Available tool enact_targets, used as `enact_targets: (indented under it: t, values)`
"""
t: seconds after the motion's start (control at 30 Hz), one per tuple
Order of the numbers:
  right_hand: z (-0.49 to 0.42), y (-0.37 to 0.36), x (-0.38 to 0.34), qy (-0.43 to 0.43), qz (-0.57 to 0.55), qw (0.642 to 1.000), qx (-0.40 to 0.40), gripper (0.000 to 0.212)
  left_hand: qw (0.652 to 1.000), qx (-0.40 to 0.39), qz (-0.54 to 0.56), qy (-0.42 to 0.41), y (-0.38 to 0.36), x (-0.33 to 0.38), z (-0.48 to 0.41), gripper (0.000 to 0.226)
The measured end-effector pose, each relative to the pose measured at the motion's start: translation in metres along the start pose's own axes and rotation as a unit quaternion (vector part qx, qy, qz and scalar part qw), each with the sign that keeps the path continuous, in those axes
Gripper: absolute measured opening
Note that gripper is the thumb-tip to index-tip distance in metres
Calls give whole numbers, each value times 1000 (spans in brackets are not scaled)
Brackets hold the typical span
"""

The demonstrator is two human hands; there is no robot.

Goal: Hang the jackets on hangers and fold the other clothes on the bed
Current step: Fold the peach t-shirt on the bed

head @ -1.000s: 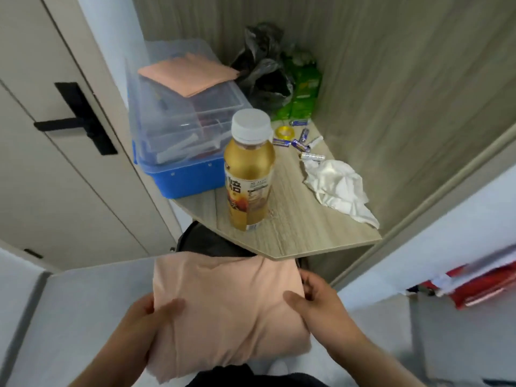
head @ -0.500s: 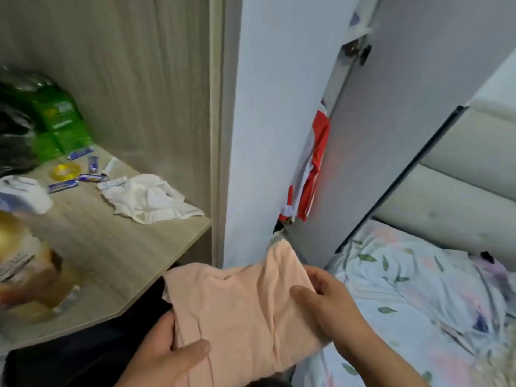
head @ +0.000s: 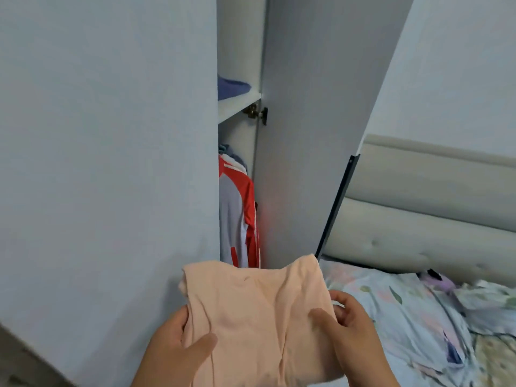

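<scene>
Two grips on the folded peach garment (head: pixel 257 311): my left hand (head: pixel 178 347) pinches its left edge, thumb on top; my right hand (head: pixel 351 328) curls its fingers (head: pixel 339 298) round the right edge.

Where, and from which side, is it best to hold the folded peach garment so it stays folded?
Grip the peach garment by its two side edges, one hand from each side, thumbs on top, as the left hand and right hand do. It is a flat, limp stack; a one-sided grip would likely unfold it.
</scene>
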State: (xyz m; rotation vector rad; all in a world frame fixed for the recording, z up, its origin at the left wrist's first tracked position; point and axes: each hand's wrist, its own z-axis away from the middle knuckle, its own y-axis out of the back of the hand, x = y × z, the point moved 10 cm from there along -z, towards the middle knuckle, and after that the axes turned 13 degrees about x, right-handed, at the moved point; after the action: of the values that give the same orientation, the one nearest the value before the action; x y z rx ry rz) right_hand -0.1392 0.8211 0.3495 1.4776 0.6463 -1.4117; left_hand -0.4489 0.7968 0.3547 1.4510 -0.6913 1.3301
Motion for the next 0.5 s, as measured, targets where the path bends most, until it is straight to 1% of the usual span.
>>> enact_targets:
  t: [0.1,0.23,0.3,0.4,0.5]
  values:
    - [-36,0,-30,30,-23,999,15,29,998,50,8,-40,-10,37,-37,46]
    - [-73,-5,-84,81,-61,994,42,26,991,95,64,-67,-22,79,-74,40]
    - [-86,-6,-112,103,-82,990,51,26,986,115,97,-76,-26,100,-94,32]
    - [-101,-9,-147,129,-116,983,65,24,979,131,135,-81,-35,127,-121,18]
    - [-107,-7,-176,155,-144,972,104,23,972,136,170,-88,-42,148,-139,11]
